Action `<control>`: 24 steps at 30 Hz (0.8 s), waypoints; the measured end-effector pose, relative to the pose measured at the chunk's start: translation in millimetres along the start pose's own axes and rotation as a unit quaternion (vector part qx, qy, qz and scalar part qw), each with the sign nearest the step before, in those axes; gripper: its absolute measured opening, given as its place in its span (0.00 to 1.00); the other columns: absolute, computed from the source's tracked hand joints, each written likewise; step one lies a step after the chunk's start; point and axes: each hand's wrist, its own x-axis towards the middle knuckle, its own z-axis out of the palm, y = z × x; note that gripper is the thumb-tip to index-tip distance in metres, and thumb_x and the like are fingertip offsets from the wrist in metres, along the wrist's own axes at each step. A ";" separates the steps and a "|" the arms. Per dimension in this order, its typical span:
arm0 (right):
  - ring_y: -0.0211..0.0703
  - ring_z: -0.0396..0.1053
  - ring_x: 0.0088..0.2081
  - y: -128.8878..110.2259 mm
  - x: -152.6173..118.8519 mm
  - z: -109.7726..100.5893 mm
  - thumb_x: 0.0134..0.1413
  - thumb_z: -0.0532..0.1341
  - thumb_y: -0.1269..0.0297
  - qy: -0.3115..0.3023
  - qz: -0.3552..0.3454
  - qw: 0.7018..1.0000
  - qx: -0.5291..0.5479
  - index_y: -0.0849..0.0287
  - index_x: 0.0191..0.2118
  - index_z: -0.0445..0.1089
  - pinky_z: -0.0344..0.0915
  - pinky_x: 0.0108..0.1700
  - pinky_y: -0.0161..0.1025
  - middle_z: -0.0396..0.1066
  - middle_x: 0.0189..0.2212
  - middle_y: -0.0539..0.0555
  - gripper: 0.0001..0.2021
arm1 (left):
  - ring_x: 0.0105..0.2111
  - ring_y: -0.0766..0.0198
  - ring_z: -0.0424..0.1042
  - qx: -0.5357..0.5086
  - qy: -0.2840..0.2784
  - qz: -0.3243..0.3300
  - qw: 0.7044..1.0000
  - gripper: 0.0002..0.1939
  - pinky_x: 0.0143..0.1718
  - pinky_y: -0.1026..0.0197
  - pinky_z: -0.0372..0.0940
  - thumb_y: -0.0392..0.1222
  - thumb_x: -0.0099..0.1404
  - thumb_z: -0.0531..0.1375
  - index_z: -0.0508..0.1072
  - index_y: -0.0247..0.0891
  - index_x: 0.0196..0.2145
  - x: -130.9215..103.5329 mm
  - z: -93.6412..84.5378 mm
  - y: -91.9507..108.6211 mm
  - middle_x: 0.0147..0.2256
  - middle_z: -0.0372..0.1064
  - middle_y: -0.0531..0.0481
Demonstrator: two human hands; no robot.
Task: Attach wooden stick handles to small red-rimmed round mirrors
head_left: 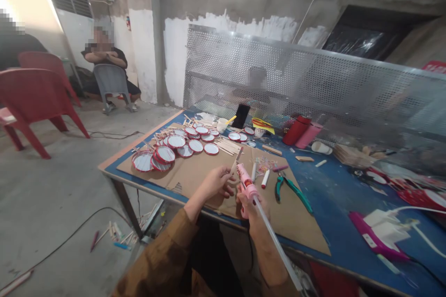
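My left hand pinches a thin wooden craft stick that points up and away, its far end reddish. My right hand is wrapped round a pink hot glue gun, whose nozzle is close to the stick; I cannot tell if they touch. A long clear glue stick runs out of the gun's back along my forearm. Both hands are over the cardboard sheet at the table's near edge. Left of them lie several round white discs with red rims, and beyond are loose craft sticks.
Teal-handled pliers and a white marker lie right of the gun. Farther right are a red bottle and a purple power strip with cables. A perforated metal panel stands behind the table. A person sits far left.
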 end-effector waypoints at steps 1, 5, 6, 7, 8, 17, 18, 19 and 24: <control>0.38 0.66 0.21 0.2 0.0 0.3 0.29 0.70 0.52 0.002 0.007 1.000 0.007 0.63 0.33 0.74 0.58 0.18 0.31 0.74 0.26 0.56 0.23 | 0.19 0.74 0.70 0.000 0.001 0.000 1.000 0.08 0.18 0.69 0.66 0.41 0.64 0.51 0.61 0.36 0.41 -0.4 0.1 0.4 0.44 0.67 0.42; 0.37 0.65 0.21 -1.4 -1.3 1.3 0.28 0.71 0.52 0.005 0.024 1.000 0.012 0.64 0.33 0.75 0.57 0.18 0.31 0.73 0.24 0.55 0.24 | 0.18 0.74 0.69 0.002 0.007 0.000 1.000 0.08 0.18 0.70 0.66 0.39 0.64 0.49 0.61 0.35 0.41 -1.6 0.7 1.6 0.43 0.68 0.42; 0.36 0.64 0.20 -2.1 -1.7 1.5 0.28 0.70 0.52 0.008 0.019 1.000 0.011 0.64 0.33 0.75 0.57 0.18 0.31 0.72 0.22 0.54 0.24 | 0.18 0.74 0.69 0.000 0.007 -0.001 1.000 0.08 0.18 0.70 0.66 0.39 0.64 0.50 0.61 0.35 0.41 -1.8 0.9 1.8 0.44 0.68 0.42; 0.35 0.63 0.20 -2.8 -2.0 1.6 0.28 0.70 0.52 0.012 0.013 1.000 0.012 0.63 0.33 0.75 0.56 0.18 0.31 0.71 0.22 0.53 0.23 | 0.18 0.74 0.69 -0.002 0.006 -0.002 1.000 0.08 0.18 0.70 0.66 0.39 0.64 0.50 0.61 0.35 0.41 -2.0 0.9 2.0 0.44 0.68 0.42; 0.35 0.62 0.19 -3.4 -2.2 1.6 0.28 0.70 0.52 0.012 0.011 1.000 0.012 0.63 0.33 0.75 0.56 0.18 0.30 0.71 0.21 0.53 0.23 | 0.18 0.74 0.69 -0.004 0.006 -0.003 1.000 0.08 0.18 0.69 0.66 0.40 0.64 0.50 0.61 0.35 0.41 -2.2 1.0 2.2 0.44 0.68 0.42; 0.29 0.52 0.14 -4.9 -1.0 -0.5 0.29 0.69 0.49 -0.008 0.027 0.999 -0.016 0.63 0.33 0.74 0.45 0.14 0.29 0.64 0.15 0.48 0.25 | 0.18 0.74 0.70 -0.015 0.005 0.002 1.000 0.10 0.18 0.70 0.65 0.44 0.63 0.53 0.61 0.36 0.39 -2.0 1.0 1.4 0.43 0.68 0.43; 0.30 0.52 0.14 -4.8 -0.7 -0.7 0.29 0.69 0.48 -0.013 0.029 0.999 -0.017 0.63 0.33 0.74 0.45 0.14 0.29 0.64 0.15 0.48 0.25 | 0.18 0.74 0.70 -0.016 0.006 0.004 1.000 0.09 0.18 0.69 0.65 0.43 0.63 0.53 0.61 0.36 0.39 -1.8 1.0 1.1 0.42 0.68 0.43; 0.30 0.52 0.14 -4.8 -0.6 -0.7 0.28 0.69 0.48 -0.016 0.028 0.999 -0.016 0.63 0.32 0.74 0.45 0.14 0.29 0.64 0.14 0.49 0.25 | 0.18 0.74 0.69 -0.017 0.007 0.005 1.000 0.09 0.18 0.69 0.65 0.43 0.63 0.53 0.61 0.36 0.38 -1.7 0.9 0.9 0.42 0.68 0.43; 0.30 0.52 0.14 -7.0 -3.1 1.8 0.29 0.69 0.48 0.002 0.027 1.000 -0.009 0.63 0.32 0.74 0.45 0.14 0.29 0.64 0.14 0.48 0.25 | 0.19 0.74 0.70 -0.016 0.003 0.012 1.000 0.09 0.19 0.71 0.65 0.42 0.63 0.53 0.62 0.36 0.39 -2.8 0.3 1.4 0.41 0.69 0.44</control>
